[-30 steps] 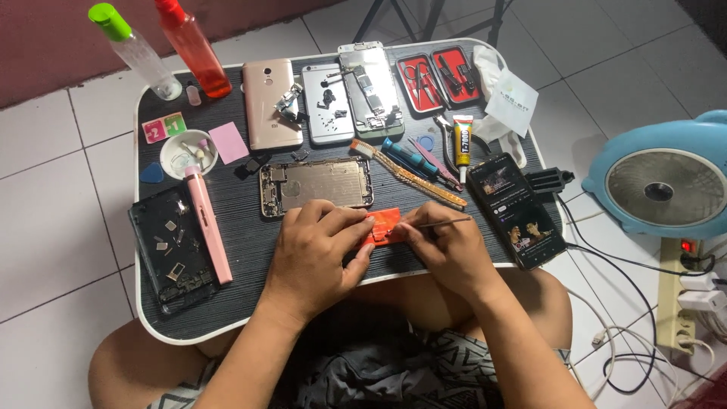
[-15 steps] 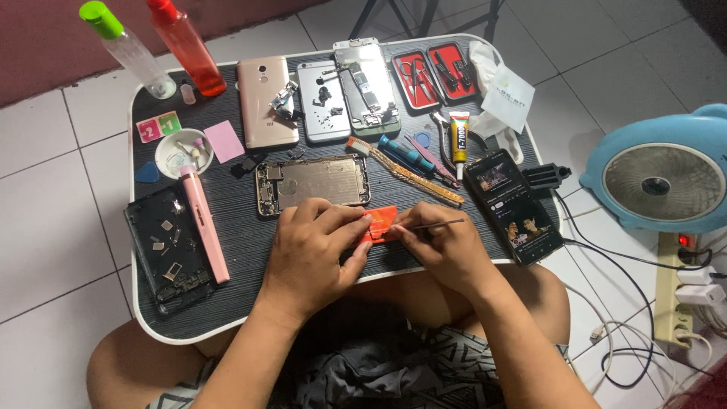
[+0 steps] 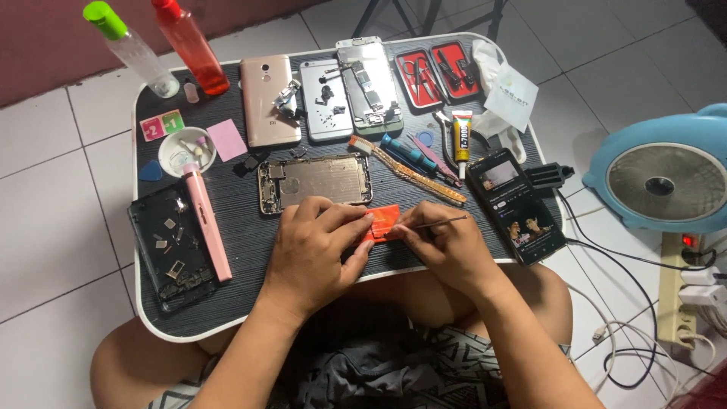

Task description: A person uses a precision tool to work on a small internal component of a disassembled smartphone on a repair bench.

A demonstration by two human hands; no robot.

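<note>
A small flat orange-red piece (image 3: 383, 222) lies just below the opened phone chassis (image 3: 314, 182). The left hand (image 3: 316, 250) pins it; the right hand (image 3: 441, 246) pinches a thin metal probe (image 3: 432, 223) touching it.

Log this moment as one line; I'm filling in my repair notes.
left hand: pins small red piece on lap table | right hand: holds thin metal tool, tip at piece | opened phone just beyond

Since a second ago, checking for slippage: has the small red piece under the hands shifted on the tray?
No. The red piece sits just below the opened phone body, same as earlier.
</note>
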